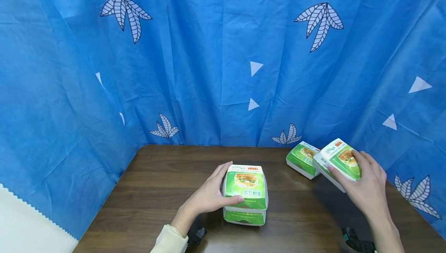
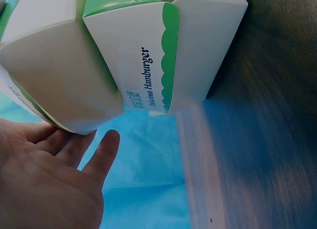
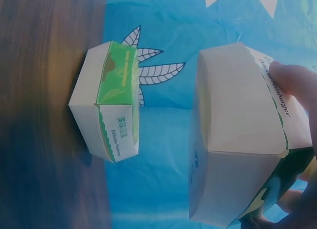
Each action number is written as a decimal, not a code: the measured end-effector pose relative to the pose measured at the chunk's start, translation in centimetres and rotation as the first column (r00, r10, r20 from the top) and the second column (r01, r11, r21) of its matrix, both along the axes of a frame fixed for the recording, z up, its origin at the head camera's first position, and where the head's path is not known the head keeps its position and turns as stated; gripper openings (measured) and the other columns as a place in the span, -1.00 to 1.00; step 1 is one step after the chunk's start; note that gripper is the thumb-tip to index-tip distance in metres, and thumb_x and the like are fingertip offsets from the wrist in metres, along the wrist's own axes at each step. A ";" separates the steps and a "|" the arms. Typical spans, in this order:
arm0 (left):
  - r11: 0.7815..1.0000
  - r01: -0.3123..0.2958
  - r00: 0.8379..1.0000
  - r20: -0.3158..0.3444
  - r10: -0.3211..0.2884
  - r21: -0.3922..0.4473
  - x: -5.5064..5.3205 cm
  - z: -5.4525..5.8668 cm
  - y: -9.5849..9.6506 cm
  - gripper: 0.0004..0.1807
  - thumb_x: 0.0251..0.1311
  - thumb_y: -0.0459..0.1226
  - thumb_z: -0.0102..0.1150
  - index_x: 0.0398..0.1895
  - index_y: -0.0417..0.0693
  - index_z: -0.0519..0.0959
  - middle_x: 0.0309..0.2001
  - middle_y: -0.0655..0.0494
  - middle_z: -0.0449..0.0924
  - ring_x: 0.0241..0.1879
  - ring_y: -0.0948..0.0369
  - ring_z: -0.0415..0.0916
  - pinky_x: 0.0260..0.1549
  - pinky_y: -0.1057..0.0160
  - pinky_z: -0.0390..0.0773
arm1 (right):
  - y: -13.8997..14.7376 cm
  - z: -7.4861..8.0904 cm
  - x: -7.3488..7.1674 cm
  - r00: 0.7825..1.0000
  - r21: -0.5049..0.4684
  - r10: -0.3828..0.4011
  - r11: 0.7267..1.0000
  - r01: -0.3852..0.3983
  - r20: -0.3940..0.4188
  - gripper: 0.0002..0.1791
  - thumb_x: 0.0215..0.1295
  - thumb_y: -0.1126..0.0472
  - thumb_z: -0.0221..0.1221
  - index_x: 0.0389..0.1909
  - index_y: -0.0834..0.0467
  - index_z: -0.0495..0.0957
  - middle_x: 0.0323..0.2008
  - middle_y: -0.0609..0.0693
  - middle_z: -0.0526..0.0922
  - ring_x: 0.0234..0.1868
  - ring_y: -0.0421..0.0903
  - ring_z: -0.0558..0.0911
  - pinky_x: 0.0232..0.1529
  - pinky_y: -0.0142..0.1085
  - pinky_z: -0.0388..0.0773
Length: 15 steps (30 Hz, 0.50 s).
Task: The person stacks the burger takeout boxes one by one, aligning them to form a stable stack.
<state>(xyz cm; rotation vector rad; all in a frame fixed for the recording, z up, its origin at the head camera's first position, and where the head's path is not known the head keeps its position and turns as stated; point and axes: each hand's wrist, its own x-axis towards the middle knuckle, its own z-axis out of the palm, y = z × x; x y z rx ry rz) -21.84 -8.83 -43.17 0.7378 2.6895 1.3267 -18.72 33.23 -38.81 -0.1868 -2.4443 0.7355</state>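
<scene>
Two green-and-white hamburger boxes stand stacked in the middle of the table. My left hand (image 1: 208,195) grips the upper box (image 1: 248,197), its thumb across the front and fingers at the left and back. In the left wrist view this upper box (image 2: 64,70) is at an angle to the lower box (image 2: 131,56). On the right, my right hand (image 1: 370,181) holds a third hamburger box (image 1: 329,158), tilted and raised, with thumb and fingers on opposite sides. Beyond it, another hamburger box (image 1: 300,157) rests on the table. In the right wrist view a gap separates that box (image 3: 116,75) from the held one (image 3: 242,100).
The dark wooden table (image 1: 156,179) runs back to a blue curtain (image 1: 195,71) printed with white leaves and triangles. The curtain also hangs along both sides. A white surface (image 1: 24,222) shows at the lower left.
</scene>
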 end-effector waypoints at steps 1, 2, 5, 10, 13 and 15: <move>1.000 0.000 1.000 0.000 0.000 0.000 0.0 0.0 0.0 0.24 -0.05 0.39 0.41 0.65 0.26 0.03 0.54 0.23 0.15 0.35 0.16 0.32 0.31 -0.13 0.42 | -0.1 0.0 0.0 1.000 0.000 0.001 1.000 -0.001 -0.001 0.04 0.26 -0.13 0.39 0.55 0.36 0.15 0.52 0.48 0.07 0.49 0.50 0.00 0.36 0.46 -0.08; 1.000 0.000 1.000 0.001 0.000 0.001 0.0 0.0 0.0 0.24 -0.05 0.39 0.41 0.65 0.26 0.03 0.54 0.23 0.15 0.34 0.16 0.32 0.31 -0.13 0.42 | -0.2 0.1 0.0 1.000 -0.002 0.002 1.000 -0.002 0.000 0.04 0.26 -0.13 0.39 0.55 0.35 0.15 0.53 0.48 0.06 0.49 0.50 0.00 0.35 0.46 -0.07; 1.000 0.001 1.000 0.006 -0.001 0.005 0.0 0.0 0.0 0.24 -0.05 0.39 0.42 0.66 0.24 0.03 0.54 0.24 0.15 0.34 0.16 0.31 0.31 -0.14 0.41 | -0.4 0.2 0.0 1.000 -0.004 0.005 1.000 -0.005 0.007 0.05 0.26 -0.14 0.39 0.56 0.35 0.14 0.53 0.47 0.05 0.49 0.51 -0.01 0.32 0.47 -0.04; 1.000 0.004 1.000 0.018 -0.004 0.011 0.0 0.1 0.0 0.25 -0.04 0.37 0.43 0.66 0.17 0.03 0.54 0.23 0.15 0.35 0.15 0.30 0.31 -0.16 0.41 | -0.9 0.5 0.1 1.000 -0.001 0.021 1.000 -0.021 0.013 0.06 0.26 -0.14 0.39 0.56 0.35 0.14 0.53 0.47 0.05 0.48 0.51 0.00 0.29 0.47 -0.03; 1.000 0.004 1.000 0.021 -0.004 0.011 0.0 0.1 0.0 0.25 -0.03 0.36 0.44 0.66 0.16 0.03 0.54 0.23 0.14 0.35 0.14 0.30 0.31 -0.16 0.40 | -1.2 0.6 0.1 0.999 -0.002 0.034 0.999 -0.034 0.010 0.05 0.26 -0.14 0.39 0.55 0.34 0.15 0.53 0.47 0.06 0.47 0.51 0.02 0.27 0.46 -0.03; 1.000 0.003 1.000 0.022 -0.003 0.008 0.1 0.1 0.0 0.25 -0.03 0.36 0.44 0.66 0.19 0.03 0.54 0.23 0.14 0.36 0.14 0.30 0.32 -0.16 0.40 | -1.3 0.6 0.2 0.999 -0.004 0.042 0.999 -0.042 0.005 0.04 0.26 -0.13 0.40 0.55 0.34 0.17 0.53 0.46 0.07 0.46 0.51 0.03 0.26 0.46 -0.01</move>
